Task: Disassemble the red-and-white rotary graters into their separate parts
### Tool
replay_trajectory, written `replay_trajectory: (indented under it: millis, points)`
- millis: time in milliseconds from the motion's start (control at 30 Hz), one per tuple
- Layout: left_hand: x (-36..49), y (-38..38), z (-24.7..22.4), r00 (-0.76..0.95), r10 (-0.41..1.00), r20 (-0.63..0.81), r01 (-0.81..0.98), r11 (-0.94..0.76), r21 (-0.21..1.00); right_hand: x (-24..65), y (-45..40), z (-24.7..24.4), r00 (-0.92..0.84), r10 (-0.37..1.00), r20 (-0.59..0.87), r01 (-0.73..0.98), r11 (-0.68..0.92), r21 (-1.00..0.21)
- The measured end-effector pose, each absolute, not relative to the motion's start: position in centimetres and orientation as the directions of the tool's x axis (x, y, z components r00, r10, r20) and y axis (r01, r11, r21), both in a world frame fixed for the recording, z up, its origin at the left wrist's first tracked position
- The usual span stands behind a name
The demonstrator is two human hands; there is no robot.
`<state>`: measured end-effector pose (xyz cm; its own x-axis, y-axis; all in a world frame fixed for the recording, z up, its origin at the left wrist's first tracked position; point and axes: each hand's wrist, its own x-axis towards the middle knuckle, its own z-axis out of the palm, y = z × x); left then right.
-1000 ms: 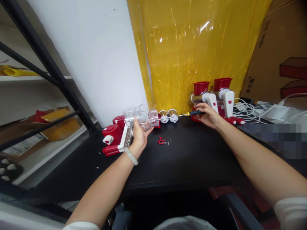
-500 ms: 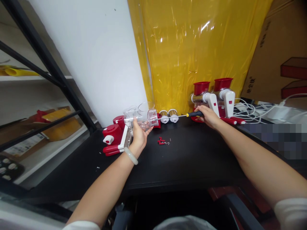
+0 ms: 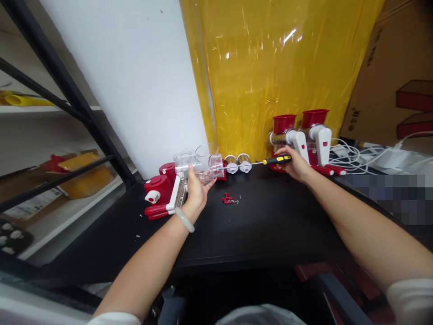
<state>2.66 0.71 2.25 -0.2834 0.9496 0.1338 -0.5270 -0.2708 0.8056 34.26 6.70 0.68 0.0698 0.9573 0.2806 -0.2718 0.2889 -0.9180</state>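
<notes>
My left hand (image 3: 198, 189) is closed around a clear plastic grater housing (image 3: 185, 166), held on its side above the black table. In my right hand (image 3: 295, 164) is a long screwdriver (image 3: 278, 160) with a black and yellow handle, its fingers closed around the handle. The thin shaft points left, and its tip meets the right end of the housing; exactly what it touches there is too small to tell. Below lie small red plastic parts (image 3: 227, 198) and tiny screws (image 3: 237, 201). Two drum blades (image 3: 244, 163) stand behind the shaft.
Red grater bases (image 3: 158, 188) with red and white handles sit at the left. Two assembled rotary graters (image 3: 318, 135) stand at the right, beside tangled white cables (image 3: 348, 155). A yellow plastic sheet (image 3: 270, 67) hangs behind the table (image 3: 264, 225); a cardboard box (image 3: 379, 90) leans at the right.
The screwdriver handle has turned in my right hand, so more yellow shows, and the fingers have shifted and loosened slightly on it. My left hand and the housing stay almost still.
</notes>
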Motion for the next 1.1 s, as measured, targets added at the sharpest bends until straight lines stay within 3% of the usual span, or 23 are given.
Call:
replay_trajectory:
  millis: [233, 467, 700, 900, 1100]
  points:
    - [2.6, 0.7, 2.4, -0.293, 0.947, 0.129, -0.529, -0.273, 0.804, 34.2, 6.7, 0.5, 0.107, 0.948, 0.301, -0.073, 0.309, -0.948]
    - [2.6, 0.8, 2.1, -0.289, 0.947, 0.142, -0.508, -0.277, 0.816, 34.1, 6.2, 0.9, 0.055, 0.949, 0.312, -0.342, 0.311, -0.887]
    - [2.7, 0.7, 2.1, -0.293, 0.946, 0.140, -0.492, -0.275, 0.826, 34.5, 5.8, 1.2, -0.015, 0.947, 0.321, -0.453, 0.279, -0.846]
    - [2.6, 0.8, 2.2, -0.294, 0.948, 0.123, -0.527, -0.268, 0.807, 34.4, 6.5, 0.9, 0.027, 0.960, 0.280, -0.363, 0.270, -0.892]
    - [2.6, 0.8, 2.3, -0.285, 0.950, 0.130, -0.535, -0.270, 0.800, 34.7, 7.2, 0.3, 0.049, 0.947, 0.318, -0.126, 0.322, -0.938]
